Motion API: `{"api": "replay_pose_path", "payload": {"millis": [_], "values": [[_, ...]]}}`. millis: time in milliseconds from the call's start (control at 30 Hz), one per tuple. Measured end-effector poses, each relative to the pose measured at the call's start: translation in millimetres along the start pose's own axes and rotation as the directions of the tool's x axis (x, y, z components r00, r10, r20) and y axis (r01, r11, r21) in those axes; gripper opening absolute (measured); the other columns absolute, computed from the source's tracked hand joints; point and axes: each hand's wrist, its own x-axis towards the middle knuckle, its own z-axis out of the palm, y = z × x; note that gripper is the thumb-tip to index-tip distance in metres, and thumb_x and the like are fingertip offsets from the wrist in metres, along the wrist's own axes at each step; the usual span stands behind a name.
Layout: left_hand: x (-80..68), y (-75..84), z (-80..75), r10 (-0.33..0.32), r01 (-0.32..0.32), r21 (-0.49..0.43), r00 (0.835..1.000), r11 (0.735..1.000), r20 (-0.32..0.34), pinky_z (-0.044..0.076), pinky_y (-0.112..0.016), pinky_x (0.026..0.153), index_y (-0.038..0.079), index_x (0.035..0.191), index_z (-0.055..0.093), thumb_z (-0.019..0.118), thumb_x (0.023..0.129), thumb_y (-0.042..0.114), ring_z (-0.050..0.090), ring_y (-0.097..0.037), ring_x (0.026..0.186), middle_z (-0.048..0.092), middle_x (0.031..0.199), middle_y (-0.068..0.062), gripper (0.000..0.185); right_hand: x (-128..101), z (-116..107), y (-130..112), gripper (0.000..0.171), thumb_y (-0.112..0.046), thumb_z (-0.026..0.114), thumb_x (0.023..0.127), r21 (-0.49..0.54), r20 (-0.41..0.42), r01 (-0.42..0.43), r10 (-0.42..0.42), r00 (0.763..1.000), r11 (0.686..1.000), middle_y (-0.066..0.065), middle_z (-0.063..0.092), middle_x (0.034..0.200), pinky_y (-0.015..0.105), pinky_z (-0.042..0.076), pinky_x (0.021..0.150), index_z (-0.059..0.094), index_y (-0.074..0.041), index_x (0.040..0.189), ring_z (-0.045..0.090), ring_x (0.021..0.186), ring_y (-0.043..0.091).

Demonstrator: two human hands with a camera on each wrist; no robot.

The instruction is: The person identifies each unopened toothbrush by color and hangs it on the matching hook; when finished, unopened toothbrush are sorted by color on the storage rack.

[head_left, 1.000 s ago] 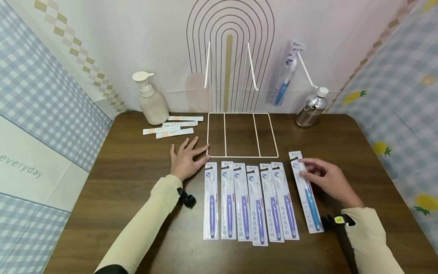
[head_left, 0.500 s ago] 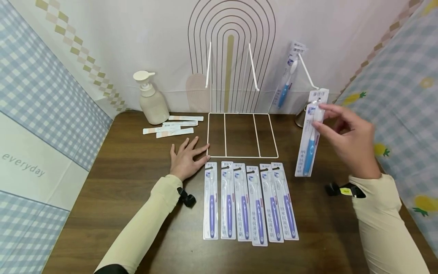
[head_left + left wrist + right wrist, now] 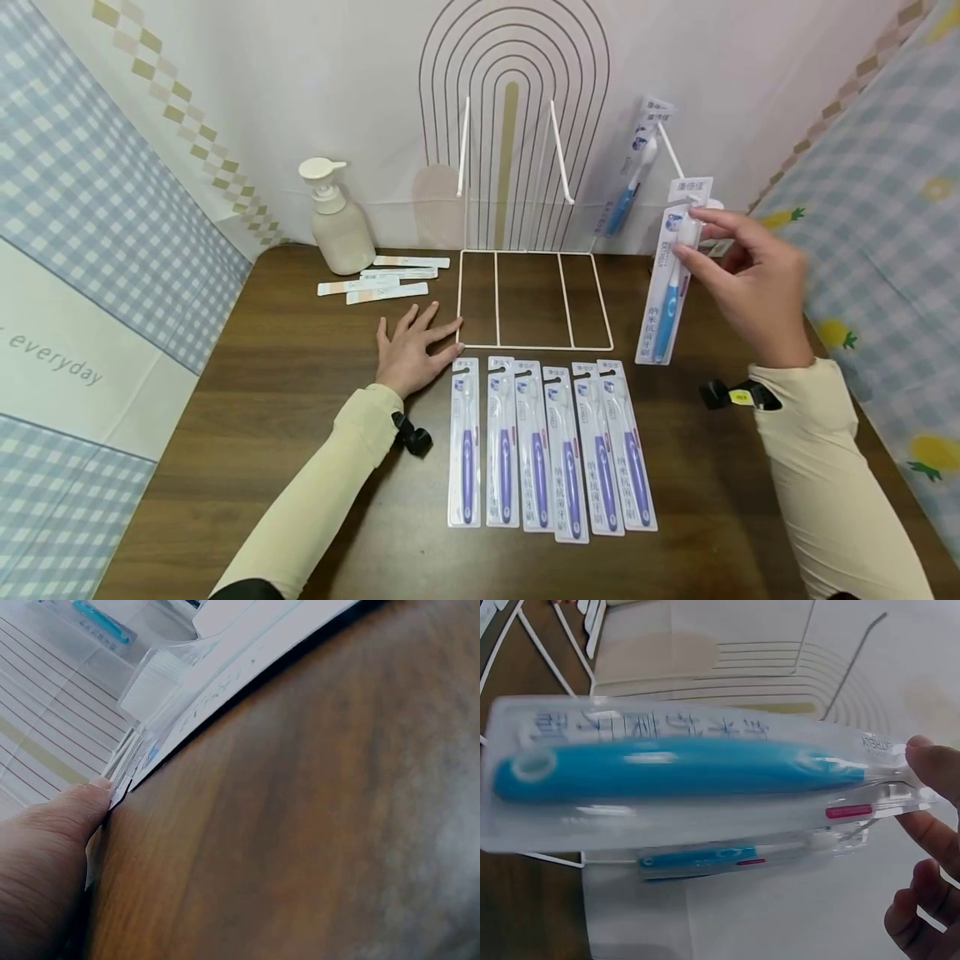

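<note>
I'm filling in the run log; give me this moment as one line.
right hand: pinches blue toothbrush pack, lifted near rack hook | left hand: flat on table | six purple packs: lying in row

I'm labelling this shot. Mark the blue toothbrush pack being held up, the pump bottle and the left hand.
blue toothbrush pack (image 3: 664, 310): head view, on the blue handle.
pump bottle (image 3: 342, 235): head view, on the cream body.
left hand (image 3: 408, 354): head view, on the back of the hand, flat on the table.
</note>
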Motion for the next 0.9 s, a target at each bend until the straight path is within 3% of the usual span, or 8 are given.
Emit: {"api": "replay_pose_path", "payload": {"millis": [167, 333, 467, 600, 900], "values": [[0.0, 0.3, -1.0, -0.003, 0.003, 0.003, 1.0, 1.0, -0.003, -0.01, -0.068, 0.122, 0.044, 0.153, 0.056, 0.06, 0.101, 0.061, 0.014, -0.029, 0.162, 0.027, 0.174, 0.002, 0.054, 12.4, 18.2, 18.6, 0.04, 0.002, 0.083, 0.088, 0.017, -0.018, -0.024, 0.024, 1.0, 1.0, -0.009, 0.07, 0.1, 0.016, 0.03, 0.054, 0.077, -0.005, 0.127, 0.037, 0.055, 0.004], [0.3, 0.0, -0.5, -0.002, 0.002, 0.007, 1.0, 1.0, 0.0, -0.01, -0.068, 0.122, 0.045, 0.153, 0.055, 0.06, 0.101, 0.062, 0.014, -0.029, 0.162, 0.026, 0.174, 0.002, 0.055, 34.0, 42.7, 52.8, 0.037, -0.009, 0.085, 0.091, 0.016, -0.067, -0.061, 0.062, 0.996, 0.998, -0.003, 0.072, 0.102, 0.017, 0.03, 0.052, 0.078, -0.01, 0.128, 0.035, 0.052, 0.005], [0.1, -0.4, 1.4, -0.002, 0.002, -0.002, 1.0, 1.0, 0.008, -0.011, -0.067, 0.122, 0.045, 0.153, 0.054, 0.059, 0.101, 0.063, 0.013, -0.028, 0.162, 0.025, 0.174, 0.003, 0.055, 53.6, 59.9, 73.9, 0.037, -0.021, 0.085, 0.093, 0.024, -0.081, -0.099, 0.101, 0.992, 0.995, 0.003, 0.075, 0.109, 0.019, 0.036, 0.057, 0.078, -0.018, 0.129, 0.053, 0.066, 0.002], [0.0, -0.8, 3.0, -0.002, 0.002, -0.009, 1.0, 1.0, 0.006, -0.012, -0.067, 0.122, 0.046, 0.153, 0.054, 0.058, 0.102, 0.063, 0.012, -0.027, 0.162, 0.025, 0.174, 0.004, 0.054, 69.2, 71.3, 82.5, 0.037, -0.029, 0.083, 0.094, 0.055, -0.083, -0.139, 0.143, 0.986, 0.989, 0.002, 0.075, 0.112, 0.021, 0.04, 0.062, 0.077, -0.023, 0.13, 0.063, 0.091, 0.008], [0.6, -2.5, 3.3, 0.001, -0.001, -0.004, 1.0, 1.0, -0.008, -0.011, -0.067, 0.123, 0.046, 0.152, 0.055, 0.059, 0.101, 0.063, 0.013, -0.027, 0.162, 0.026, 0.174, 0.004, 0.054, 78.6, 81.9, 84.6, 0.036, -0.029, 0.082, 0.095, 0.093, -0.102, -0.175, 0.185, 0.978, 0.98, 0.002, 0.075, 0.116, 0.023, 0.042, 0.067, 0.076, -0.022, 0.13, 0.063, 0.096, 0.012]]}}
